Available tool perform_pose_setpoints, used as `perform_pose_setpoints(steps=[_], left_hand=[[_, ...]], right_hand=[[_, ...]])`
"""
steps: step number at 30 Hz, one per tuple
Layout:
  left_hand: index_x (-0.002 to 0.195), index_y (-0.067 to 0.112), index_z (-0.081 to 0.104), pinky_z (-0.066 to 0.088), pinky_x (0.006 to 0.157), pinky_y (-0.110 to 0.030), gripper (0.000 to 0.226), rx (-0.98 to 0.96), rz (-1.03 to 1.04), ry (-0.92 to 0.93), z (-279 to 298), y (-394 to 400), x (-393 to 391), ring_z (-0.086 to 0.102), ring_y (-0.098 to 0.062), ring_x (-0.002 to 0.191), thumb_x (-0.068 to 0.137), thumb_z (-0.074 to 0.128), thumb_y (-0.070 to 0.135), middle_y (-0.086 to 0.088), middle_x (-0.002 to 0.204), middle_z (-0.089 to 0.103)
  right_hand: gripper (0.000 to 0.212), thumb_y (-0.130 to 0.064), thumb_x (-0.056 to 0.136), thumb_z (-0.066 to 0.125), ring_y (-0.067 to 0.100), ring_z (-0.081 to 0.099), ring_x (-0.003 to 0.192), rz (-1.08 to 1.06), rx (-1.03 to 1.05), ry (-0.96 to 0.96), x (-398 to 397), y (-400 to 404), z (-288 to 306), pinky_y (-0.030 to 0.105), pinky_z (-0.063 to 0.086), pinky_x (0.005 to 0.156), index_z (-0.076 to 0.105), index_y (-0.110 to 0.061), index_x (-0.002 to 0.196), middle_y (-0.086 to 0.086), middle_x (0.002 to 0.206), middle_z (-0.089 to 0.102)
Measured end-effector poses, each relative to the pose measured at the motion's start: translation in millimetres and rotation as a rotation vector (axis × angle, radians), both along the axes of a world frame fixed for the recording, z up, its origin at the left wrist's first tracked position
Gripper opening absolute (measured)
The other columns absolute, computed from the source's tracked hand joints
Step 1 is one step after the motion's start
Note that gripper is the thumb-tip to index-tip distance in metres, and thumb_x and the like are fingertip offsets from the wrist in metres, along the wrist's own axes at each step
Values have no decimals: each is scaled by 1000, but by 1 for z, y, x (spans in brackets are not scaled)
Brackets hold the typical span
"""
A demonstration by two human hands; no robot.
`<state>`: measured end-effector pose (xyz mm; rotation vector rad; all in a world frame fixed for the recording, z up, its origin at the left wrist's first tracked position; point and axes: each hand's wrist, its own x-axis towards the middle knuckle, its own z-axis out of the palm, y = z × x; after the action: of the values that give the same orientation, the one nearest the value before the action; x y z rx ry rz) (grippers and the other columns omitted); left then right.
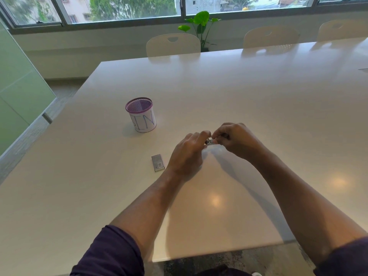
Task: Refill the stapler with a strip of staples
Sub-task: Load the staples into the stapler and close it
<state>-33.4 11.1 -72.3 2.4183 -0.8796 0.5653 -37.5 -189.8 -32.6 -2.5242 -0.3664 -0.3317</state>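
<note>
Both hands meet over the middle of the white table [239,92]. My left hand [188,154] is curled around a small stapler [208,142], of which only a dark and metallic tip shows between the fingers. My right hand [236,139] pinches a small silvery piece [214,140] right at that tip; whether it is a staple strip or part of the stapler I cannot tell. A small grey staple box [158,162] lies flat on the table just left of my left wrist.
A purple mesh pen cup [141,114] with a white paper label stands to the far left of the hands. White chairs [173,44] line the table's far edge, with a green plant [201,26] under the window. The table's near edge runs just below my forearms.
</note>
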Motion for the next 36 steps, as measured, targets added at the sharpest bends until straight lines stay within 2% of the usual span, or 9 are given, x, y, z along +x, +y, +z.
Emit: perform_pose_setpoints(steps=[4,9,14,20,23,25,28,32,36], left_hand=[[128,18,52,56,66,-39,50,-5,-8,-1,0,0,-1,63,-31,95,86,78,8,-8,109,71],[129,19,51,57,67,-41,49,-16,-7,7,0,0,0,64,-31,97,88,75,7,-7,111,72],[124,20,50,53,63,-37,49,-32,-5,11,1,1,0,62,-30,93,86,75,4,-6,108,72],[127,23,50,55,64,-37,50,-59,14,18,1,0,0,63,-29,96,87,72,1,-5,111,73],[128,25,50,53,66,-35,51,-79,21,26,1,0,1,63,-28,98,88,70,0,-3,111,73],[131,25,49,52,66,-35,54,-87,21,31,1,-1,1,63,-28,98,88,70,1,-3,110,73],[134,23,48,54,67,-37,54,-100,10,31,1,-1,1,64,-28,96,90,70,2,-6,106,73],[123,15,68,58,70,-43,40,-6,-8,-28,4,1,2,65,-33,98,88,65,-3,-9,108,72],[121,16,76,57,70,-40,45,85,15,-92,7,1,3,65,-32,92,85,67,-7,-10,104,70]], right_hand=[[8,-14,91,74,-7,58,72,8,-30,18,-1,4,-1,6,37,65,81,-16,93,-9,87,67],[15,-21,88,78,8,60,74,-10,-75,23,-2,1,5,27,44,66,79,-23,103,-10,92,63],[14,-26,90,77,-6,55,73,38,-116,27,-5,1,8,23,38,61,81,-32,102,-15,92,60],[9,-45,86,74,1,58,72,-19,-212,-2,-11,-15,16,26,37,63,79,-41,93,-18,94,60],[19,-59,78,73,1,58,69,-165,-242,-45,-13,-37,19,29,39,67,75,-43,88,-22,96,61],[34,-62,73,77,3,61,73,-193,-214,-6,-13,-45,19,31,43,69,70,-45,101,-23,102,62],[50,-52,72,82,0,68,78,-128,-175,90,-13,-44,17,34,54,73,65,-44,119,-22,106,70],[32,-19,78,83,10,73,82,-83,-71,136,-8,-41,10,36,58,82,77,-29,108,-11,89,76],[32,-27,76,85,10,69,86,-12,-130,177,-6,-38,11,37,58,79,77,-26,107,-8,98,70]])
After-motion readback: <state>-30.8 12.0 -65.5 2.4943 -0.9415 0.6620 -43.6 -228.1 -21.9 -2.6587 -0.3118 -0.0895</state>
